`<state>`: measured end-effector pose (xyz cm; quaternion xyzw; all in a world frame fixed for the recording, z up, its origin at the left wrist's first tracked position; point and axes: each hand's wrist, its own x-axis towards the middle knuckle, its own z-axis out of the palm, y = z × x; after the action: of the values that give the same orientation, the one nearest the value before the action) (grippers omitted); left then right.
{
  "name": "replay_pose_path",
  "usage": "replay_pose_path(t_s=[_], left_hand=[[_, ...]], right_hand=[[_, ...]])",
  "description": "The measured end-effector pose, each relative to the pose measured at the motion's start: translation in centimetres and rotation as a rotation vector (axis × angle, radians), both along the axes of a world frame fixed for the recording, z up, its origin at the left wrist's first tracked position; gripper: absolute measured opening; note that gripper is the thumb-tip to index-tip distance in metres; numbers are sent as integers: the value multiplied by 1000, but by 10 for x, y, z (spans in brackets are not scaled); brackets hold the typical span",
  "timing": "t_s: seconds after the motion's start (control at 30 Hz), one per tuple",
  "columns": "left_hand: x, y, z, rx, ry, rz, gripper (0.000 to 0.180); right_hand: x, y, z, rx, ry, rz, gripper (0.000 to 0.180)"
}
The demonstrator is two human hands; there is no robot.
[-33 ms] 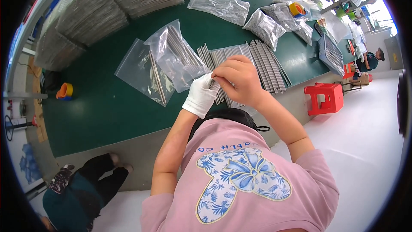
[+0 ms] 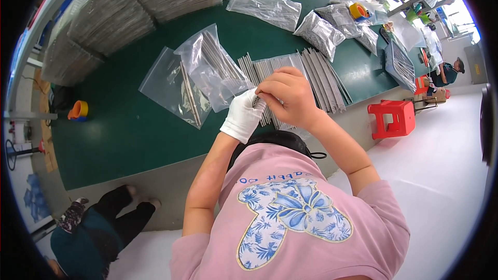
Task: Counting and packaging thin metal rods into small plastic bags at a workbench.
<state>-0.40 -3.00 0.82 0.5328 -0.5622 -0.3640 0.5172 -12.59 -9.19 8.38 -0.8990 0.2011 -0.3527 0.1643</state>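
Note:
In a white glove, my left hand (image 2: 243,115) is closed over the front part of the table. A small dark metal piece (image 2: 256,101) shows between its fingers, mostly hidden. The bare fingers of my right hand (image 2: 288,96) meet it in a pinch from the right, thumb and forefinger at the same piece. Beneath and behind both hands lie rows of grey metal rods (image 2: 324,80), partly on clear plastic. Left of the glove is a clear bag (image 2: 212,59) with several rods in it. Beside that, a flat clear bag (image 2: 165,80) has a few thin rods (image 2: 190,96) on it.
Stacked wrapped bundles (image 2: 111,18) stand at the far left of the green table (image 2: 119,145). Bags of small grey parts (image 2: 319,33), a tape roll (image 2: 358,11) and a blue basket (image 2: 398,65) are at right. Another tape roll (image 2: 79,110) sits left. A red stool (image 2: 392,119) and a person (image 2: 88,236) are nearby.
My hands and the things on the table look the same. The person at the lower left has shifted slightly.

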Motion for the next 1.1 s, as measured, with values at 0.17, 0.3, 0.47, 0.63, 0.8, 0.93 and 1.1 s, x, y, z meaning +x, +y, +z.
replay_pose_path(t_s=[0.17, 0.3, 0.47, 0.63, 0.8, 0.93, 1.1], left_hand=[[0, 0, -2, 11, -24, -1, 15], [2, 1, 0, 75, 2, -26, 16], [0, 3, 6, 42, 12, -30, 16], [1, 3, 4, 64, 5, -37, 18], [0, 4, 5, 41, -1, -15, 24], [1, 3, 6, 28, -2, -21, 25], [3, 2, 7, 44, -24, -15, 21]], right_hand=[[0, 1, 5, 9, -13, -10, 9], [2, 3, 4, 13, -45, 9, 9], [2, 8, -2, -2, -86, 2, 14], [4, 9, -3, 20, -139, -8, 16], [2, 9, 5, 77, -94, 29, 11], [3, 9, 2, 75, -122, 41, 11], [5, 7, 3, 104, -122, 19, 9]])
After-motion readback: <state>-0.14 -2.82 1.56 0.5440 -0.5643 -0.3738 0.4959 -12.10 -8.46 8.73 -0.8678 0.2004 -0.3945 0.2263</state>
